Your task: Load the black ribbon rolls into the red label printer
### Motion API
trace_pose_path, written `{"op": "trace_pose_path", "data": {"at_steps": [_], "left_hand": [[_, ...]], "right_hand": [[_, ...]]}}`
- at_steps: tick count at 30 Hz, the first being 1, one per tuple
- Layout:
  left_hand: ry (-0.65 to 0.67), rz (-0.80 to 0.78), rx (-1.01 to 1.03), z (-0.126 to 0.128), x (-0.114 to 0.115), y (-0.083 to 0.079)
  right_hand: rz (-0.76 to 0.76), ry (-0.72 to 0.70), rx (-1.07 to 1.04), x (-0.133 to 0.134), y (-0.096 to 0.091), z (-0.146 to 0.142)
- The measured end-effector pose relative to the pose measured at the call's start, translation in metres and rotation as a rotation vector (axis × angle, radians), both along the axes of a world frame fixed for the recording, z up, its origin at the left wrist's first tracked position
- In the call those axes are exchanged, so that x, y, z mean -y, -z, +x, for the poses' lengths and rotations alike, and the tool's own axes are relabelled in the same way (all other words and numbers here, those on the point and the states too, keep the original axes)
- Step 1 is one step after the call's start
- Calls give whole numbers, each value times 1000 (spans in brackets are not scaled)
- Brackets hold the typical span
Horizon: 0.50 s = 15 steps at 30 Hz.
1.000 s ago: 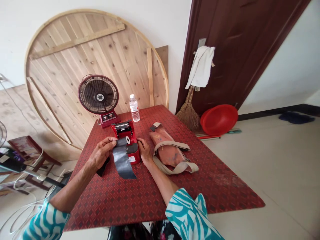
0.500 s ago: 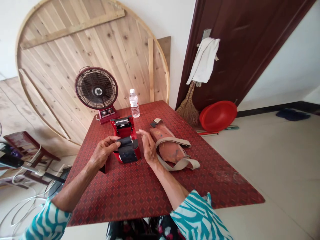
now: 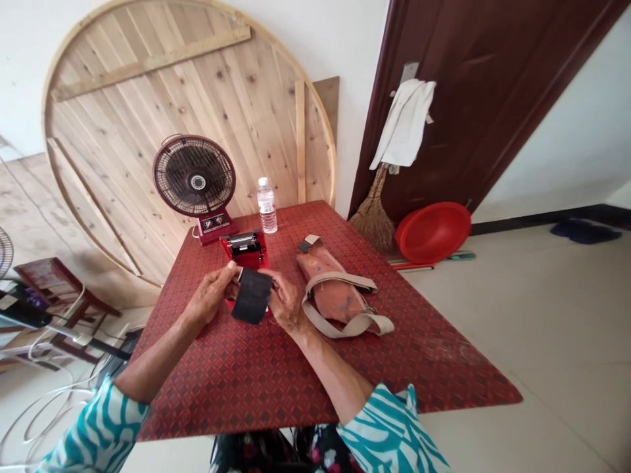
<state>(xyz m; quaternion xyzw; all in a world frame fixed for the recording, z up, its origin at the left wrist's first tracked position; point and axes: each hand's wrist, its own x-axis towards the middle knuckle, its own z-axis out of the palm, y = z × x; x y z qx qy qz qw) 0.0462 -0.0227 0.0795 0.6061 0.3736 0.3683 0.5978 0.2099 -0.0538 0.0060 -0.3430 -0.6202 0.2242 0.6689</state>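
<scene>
- Red, diamond-patterned worktop (image 3: pixel 276 387): open room from printer to near edge.
- Red-and-black boxy printer (image 3: pixel 254 261), lid raised.
- Left hand (image 3: pixel 217 289), right hand (image 3: pixel 286 302): each grip nearly closed, pinching the roll's sides.
- Black film roll (image 3: pixel 252 297): above printer, axis crosswise, strip hanging nearward.

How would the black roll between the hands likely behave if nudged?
The black roll might roll or unwind, since its loose strip hangs free. That strip is probably floppy, drooping in a curve. It is likely light: the left hand and right hand seem to hold just its ends.
</scene>
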Motion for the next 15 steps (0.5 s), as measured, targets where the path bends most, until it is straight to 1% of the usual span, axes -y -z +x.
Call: {"op": "trace_pose_path", "data": {"at_steps": [2,4,7,10,12,15], "left_hand": [[17,-1,67,8,4,-1],[-1,26,80,17,9,-2],[-77,53,69,26,13,-2],[-137,50,56,28,11,-2],[-126,35,30,26,9,-1],[-53,-13,11,20,8,0]], "right_hand": [[-87,5,-140,-1,1,-1],[-100,15,-215,-2,1,-1],[-81,13,-226,-1,-1,-3],[-96,41,-208,0,-4,-3],[-114,95,-220,0,-6,-3],[-188,213,-289,-3,-6,-2]]}}
